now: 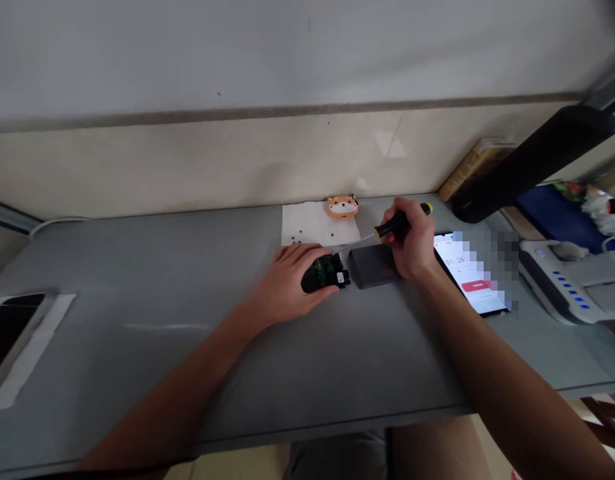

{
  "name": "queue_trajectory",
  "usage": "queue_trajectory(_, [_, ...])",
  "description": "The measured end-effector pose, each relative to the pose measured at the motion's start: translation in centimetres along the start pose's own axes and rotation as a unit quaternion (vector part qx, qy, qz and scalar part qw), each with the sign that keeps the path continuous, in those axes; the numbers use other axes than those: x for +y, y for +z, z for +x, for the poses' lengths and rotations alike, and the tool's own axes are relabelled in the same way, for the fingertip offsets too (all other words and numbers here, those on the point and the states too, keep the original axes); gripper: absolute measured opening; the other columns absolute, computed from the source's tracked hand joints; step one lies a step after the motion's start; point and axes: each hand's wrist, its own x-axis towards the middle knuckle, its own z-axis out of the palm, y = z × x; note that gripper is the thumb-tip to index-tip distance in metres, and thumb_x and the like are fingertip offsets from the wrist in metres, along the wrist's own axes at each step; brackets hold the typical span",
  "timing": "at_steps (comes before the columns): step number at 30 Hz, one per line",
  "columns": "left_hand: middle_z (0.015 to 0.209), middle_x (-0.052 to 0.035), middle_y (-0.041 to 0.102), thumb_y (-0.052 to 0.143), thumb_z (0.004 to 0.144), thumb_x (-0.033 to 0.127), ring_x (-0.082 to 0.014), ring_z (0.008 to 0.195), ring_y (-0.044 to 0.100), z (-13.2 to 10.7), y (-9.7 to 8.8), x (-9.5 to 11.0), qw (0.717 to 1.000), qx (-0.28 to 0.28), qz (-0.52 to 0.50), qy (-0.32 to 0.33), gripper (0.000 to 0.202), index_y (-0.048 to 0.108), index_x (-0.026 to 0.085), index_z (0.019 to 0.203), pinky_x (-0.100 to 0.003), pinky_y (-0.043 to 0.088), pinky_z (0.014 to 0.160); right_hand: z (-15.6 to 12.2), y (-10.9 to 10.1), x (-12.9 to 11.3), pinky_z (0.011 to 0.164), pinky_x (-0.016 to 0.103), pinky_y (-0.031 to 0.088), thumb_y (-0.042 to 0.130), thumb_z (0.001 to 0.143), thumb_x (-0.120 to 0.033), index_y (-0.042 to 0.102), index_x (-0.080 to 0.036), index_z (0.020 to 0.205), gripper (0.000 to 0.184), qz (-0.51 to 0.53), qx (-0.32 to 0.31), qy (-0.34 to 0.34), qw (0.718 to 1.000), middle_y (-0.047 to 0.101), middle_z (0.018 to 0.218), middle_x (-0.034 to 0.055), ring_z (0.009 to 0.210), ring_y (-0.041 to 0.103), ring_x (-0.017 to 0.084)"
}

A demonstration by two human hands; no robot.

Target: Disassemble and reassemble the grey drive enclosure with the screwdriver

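My left hand (pixel 290 280) is closed around the sides of a small black device with a bare green circuit board (pixel 325 272), which rests on the grey table. In my right hand (pixel 412 240) is a screwdriver (pixel 400 223) with a black and yellow handle. Its thin shaft slants down to the left, and the tip is close to the board's upper edge; whether it touches I cannot tell. A dark grey flat cover (pixel 373 265) lies between the device and my right hand. Behind them, several tiny dark screws are scattered on a white paper (pixel 307 220).
An orange animal-faced case (pixel 343 206) sits on the paper. Right of my right hand lies a lit phone (pixel 470 273), then a white power strip (pixel 577 280). A black cylinder (pixel 527 167) leans at the back right. Another dark-screened device (pixel 15 327) lies at far left.
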Motion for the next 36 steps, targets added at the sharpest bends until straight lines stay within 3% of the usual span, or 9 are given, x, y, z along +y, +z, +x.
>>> queue_trajectory(8, [0.111, -0.007, 0.071, 0.064, 0.099, 0.033, -0.0224, 0.11, 0.066, 0.1, 0.5, -0.8, 0.99, 0.119, -0.063, 0.04, 0.014, 0.072, 0.023, 0.104, -0.044, 0.052, 0.102, -1.0, 0.8, 0.0, 0.038, 0.024, 0.028, 0.065, 0.078, -0.047, 0.048, -0.022, 0.061, 0.035, -0.026, -0.025, -0.007, 0.999, 0.047, 0.055, -0.0049, 0.041, 0.039, 0.007])
queue_trajectory(16, [0.099, -0.0056, 0.072, 0.063, 0.1, 0.027, -0.0196, 0.099, 0.066, 0.3, 0.4, -1.2, 0.986, 0.139, -0.075, 0.06, 0.012, 0.074, 0.021, 0.096, -0.038, 0.055, 0.091, -1.3, 0.8, 0.6, 0.041, 0.023, 0.032, 0.067, 0.079, -0.048, 0.051, -0.021, 0.062, 0.036, -0.058, -0.044, -0.012, 0.997, 0.051, 0.06, -0.0032, 0.045, 0.04, 0.008])
queue_trajectory(20, [0.097, -0.0048, 0.072, 0.061, 0.101, 0.026, -0.0187, 0.095, 0.066, 0.3, 0.2, -1.2, 0.985, 0.148, -0.008, 0.087, 0.014, 0.074, 0.021, 0.096, -0.037, 0.053, 0.089, -1.8, 1.0, -0.5, 0.044, 0.023, 0.034, 0.067, 0.084, -0.052, 0.05, -0.022, 0.064, 0.04, -0.121, -0.056, -0.08, 0.988, 0.046, 0.058, -0.0049, 0.047, 0.04, 0.008])
queue_trajectory(26, [0.092, -0.0035, 0.073, 0.062, 0.101, 0.021, -0.018, 0.091, 0.066, 0.1, -0.4, 0.0, 0.968, 0.178, 0.118, 0.133, 0.015, 0.072, 0.02, 0.09, -0.034, 0.05, 0.084, -3.5, 1.5, -2.5, 0.057, 0.025, 0.041, 0.065, 0.091, -0.052, 0.047, -0.023, 0.073, 0.038, -0.203, -0.042, -0.25, 0.946, 0.047, 0.064, -0.0053, 0.058, 0.043, 0.009])
queue_trajectory(31, [0.09, -0.0026, 0.074, 0.064, 0.1, 0.019, -0.0174, 0.088, 0.066, 0.1, -0.5, 0.7, 0.962, 0.188, 0.127, 0.151, 0.012, 0.07, 0.019, 0.09, -0.033, 0.049, 0.083, -4.3, 1.6, -2.6, 0.056, 0.026, 0.039, 0.062, 0.095, -0.046, 0.046, -0.024, 0.075, 0.035, -0.213, -0.06, -0.31, 0.925, 0.045, 0.065, -0.0058, 0.058, 0.043, 0.009])
queue_trajectory(36, [0.087, -0.0004, 0.073, 0.065, 0.1, 0.025, -0.0157, 0.083, 0.067, 0.1, -0.1, 0.9, 0.971, 0.204, 0.047, 0.113, 0.014, 0.07, 0.022, 0.088, -0.033, 0.05, 0.081, -4.4, 1.9, -2.5, 0.058, 0.027, 0.041, 0.067, 0.091, -0.046, 0.047, -0.025, 0.084, 0.03, -0.186, -0.041, -0.36, 0.913, 0.047, 0.073, -0.0048, 0.063, 0.046, 0.01])
